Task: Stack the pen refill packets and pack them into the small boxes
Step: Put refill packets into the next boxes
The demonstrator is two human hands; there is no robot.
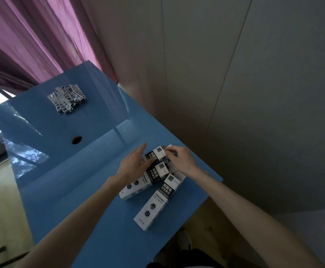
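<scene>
Blue table (84, 190) lay bare leftward; boxes (154, 182) crowded its right edge. Right hand (181, 161) pinched the far box's flap (168, 147); left hand (132, 163) rested flat against it.

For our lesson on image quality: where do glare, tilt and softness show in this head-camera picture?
Head view: the glossy blue table mirrors the bright window along its left side; the whole scene is tilted and the wall lines bow, wide-angle style; the pile of refill packets is small and soft; print on the boxes is partly readable; both hands look slightly blurred.
</scene>
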